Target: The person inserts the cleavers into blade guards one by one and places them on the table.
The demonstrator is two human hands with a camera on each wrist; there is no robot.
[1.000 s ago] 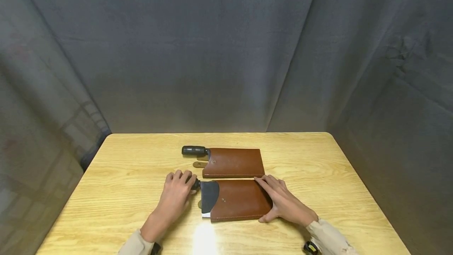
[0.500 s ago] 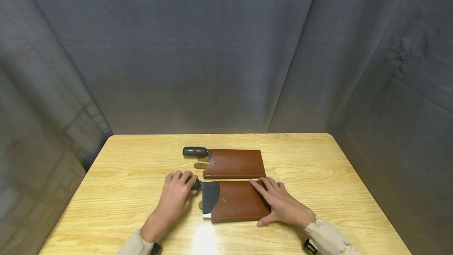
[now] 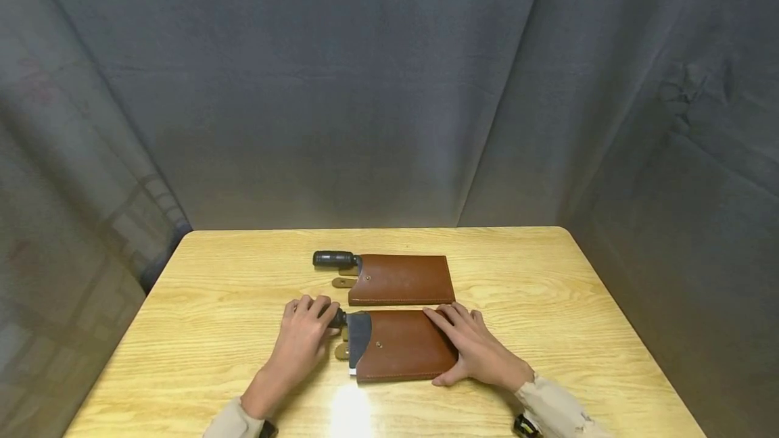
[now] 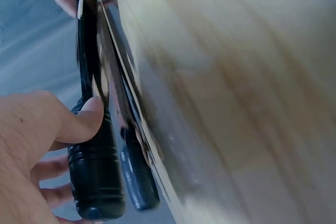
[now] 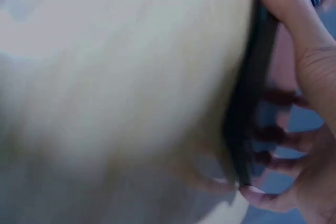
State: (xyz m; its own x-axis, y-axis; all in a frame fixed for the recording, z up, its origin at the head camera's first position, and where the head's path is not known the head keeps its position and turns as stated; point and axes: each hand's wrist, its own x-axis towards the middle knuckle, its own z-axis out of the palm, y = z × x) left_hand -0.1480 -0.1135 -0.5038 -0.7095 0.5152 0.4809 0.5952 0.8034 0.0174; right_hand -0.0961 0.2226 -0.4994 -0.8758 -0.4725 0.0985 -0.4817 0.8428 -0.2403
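Note:
My left hand (image 3: 299,336) grips the black handle (image 4: 97,182) of a cleaver, its thumb lying along the handle near the blade in the left wrist view. The cleaver's dark blade (image 3: 359,336) is mostly hidden inside a brown leather sheath (image 3: 404,347); only a strip shows at the sheath's curved mouth. At the closed right end, my right hand (image 3: 477,350) holds the sheath between thumb and fingers, thumb on the near edge and fingertips on the far one. A small tan strap (image 3: 343,352) sticks out beneath the blade.
Just behind lies a second brown sheath (image 3: 404,279) with a cleaver in it, its black handle (image 3: 333,259) pointing left and a tan strap (image 3: 344,282) beside it. Everything rests on a light wood table (image 3: 231,276), with grey curtains (image 3: 328,107) around it.
My right hand has moved left with the front sheath, which covers more of the blade now. More of the tan strap shows. My left hand has stayed put on the handle.

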